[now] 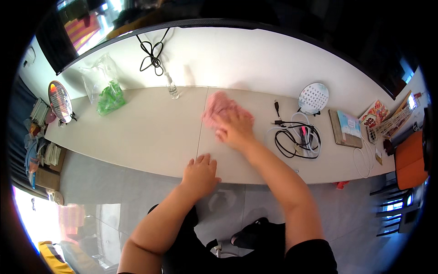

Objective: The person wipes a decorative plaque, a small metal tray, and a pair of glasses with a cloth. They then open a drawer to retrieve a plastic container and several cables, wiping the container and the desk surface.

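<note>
A crumpled pink cloth point(221, 104) lies on the long beige tabletop point(137, 132), just right of the seam between two panels. My right hand point(236, 132) presses down on it, its fingers over the near side and partly sunk in the folds. By the table's front edge rests my left hand point(200, 176), palm down, with its fingers stretched onto the surface and nothing in it. Beyond the cloth, to the left, stands a small clear spray bottle point(172, 88).
Right of the cloth lie coiled black and white cables point(299, 139). Further right are a round plaque point(313, 98) on a stand and a grey-brown flat case point(341, 130). At left stand a clear bag with green contents point(109, 98) and another round plaque point(60, 101). A large screen point(255, 13) overhangs the back.
</note>
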`<state>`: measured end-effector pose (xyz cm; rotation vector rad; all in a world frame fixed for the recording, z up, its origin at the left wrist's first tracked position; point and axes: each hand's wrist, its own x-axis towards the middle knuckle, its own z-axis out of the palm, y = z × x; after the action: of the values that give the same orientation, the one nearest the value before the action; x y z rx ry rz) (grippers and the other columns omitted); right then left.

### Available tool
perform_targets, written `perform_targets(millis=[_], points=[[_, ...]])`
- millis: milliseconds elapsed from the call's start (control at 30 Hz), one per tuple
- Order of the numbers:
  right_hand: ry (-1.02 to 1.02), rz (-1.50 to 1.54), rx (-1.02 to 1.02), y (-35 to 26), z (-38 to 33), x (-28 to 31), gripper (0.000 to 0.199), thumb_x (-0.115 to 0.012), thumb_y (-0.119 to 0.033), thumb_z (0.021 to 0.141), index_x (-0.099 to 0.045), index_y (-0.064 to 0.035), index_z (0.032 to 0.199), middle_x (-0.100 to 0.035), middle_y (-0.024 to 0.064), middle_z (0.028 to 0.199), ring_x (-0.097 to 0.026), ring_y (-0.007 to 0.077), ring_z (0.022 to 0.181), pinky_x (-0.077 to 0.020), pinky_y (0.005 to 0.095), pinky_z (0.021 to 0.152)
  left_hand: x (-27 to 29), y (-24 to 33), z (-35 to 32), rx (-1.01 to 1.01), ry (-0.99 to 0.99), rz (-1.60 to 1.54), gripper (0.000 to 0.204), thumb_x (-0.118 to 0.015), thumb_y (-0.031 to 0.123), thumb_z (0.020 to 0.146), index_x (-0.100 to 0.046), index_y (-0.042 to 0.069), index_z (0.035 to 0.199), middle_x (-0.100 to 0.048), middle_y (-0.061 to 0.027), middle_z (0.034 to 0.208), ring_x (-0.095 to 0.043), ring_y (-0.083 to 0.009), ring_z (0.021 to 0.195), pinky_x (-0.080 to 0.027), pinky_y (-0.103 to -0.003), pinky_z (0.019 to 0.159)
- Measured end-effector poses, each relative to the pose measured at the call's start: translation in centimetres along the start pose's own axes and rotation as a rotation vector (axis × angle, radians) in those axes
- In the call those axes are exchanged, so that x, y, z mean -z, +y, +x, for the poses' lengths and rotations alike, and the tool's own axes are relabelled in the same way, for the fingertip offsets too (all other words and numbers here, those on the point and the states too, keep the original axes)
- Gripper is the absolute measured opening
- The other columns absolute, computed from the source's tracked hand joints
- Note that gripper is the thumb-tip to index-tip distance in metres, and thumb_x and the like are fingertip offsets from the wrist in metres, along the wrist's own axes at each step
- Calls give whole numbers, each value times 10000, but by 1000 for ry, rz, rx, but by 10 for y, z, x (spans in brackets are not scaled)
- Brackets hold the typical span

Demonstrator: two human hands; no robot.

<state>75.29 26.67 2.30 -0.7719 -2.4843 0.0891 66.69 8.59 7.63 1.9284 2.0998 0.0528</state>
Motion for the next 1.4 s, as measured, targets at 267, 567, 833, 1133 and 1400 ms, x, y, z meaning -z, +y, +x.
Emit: perform_targets(millis=[267,567,833,1133,1400], points=[[-295,128,-224,59,84,-24,374,-683,-204,740,-619,-222,1108,-557,53,1192,-500,294,1116,-432,417,871,5,3,0,-114,-71,85,560,-678,403,777,-538,-5,1133,-500,-191,1293,-447,-301,1251,-385,-463,1004],[-57,221,261,-31,-56,27,292,-698,-175,697,-637,-183,982,-577,90,1052,-522,320,1110,-396,477,894,16,13,-29,-116,-293,165,682,-670,428,780,-492,-68,1213,-443,-248,1328,-415,-346,1267,-369,-483,1018],[-8,39,116,-6,-30,13,489,-728,-288,696,-590,-206,1158,-565,84,1086,-502,314,1089,-370,509,903,-19,35,-49,-117,-132,314,763,-683,424,772,-439,-111,1258,-354,-295,1372,-341,-387,1299,-334,-502,1032],[5,8,-27,-27,-5,-13,414,-693,-284,738,-585,-201,1128,-561,56,1124,-488,301,1103,-393,468,874,-30,39,-45,-81,-50,382,686,-671,416,783,-505,-91,1214,-440,-261,1315,-425,-344,1234,-380,-465,984],[-204,362,482,-81,-57,13,390,-668,-246,728,-614,-184,1110,-548,89,1210,-476,293,1148,-354,450,973,10,3,-54,-140,-287,-39,314,-643,223,770,-628,-1,989,-627,-169,1004,-627,-275,932,-494,-413,825]])
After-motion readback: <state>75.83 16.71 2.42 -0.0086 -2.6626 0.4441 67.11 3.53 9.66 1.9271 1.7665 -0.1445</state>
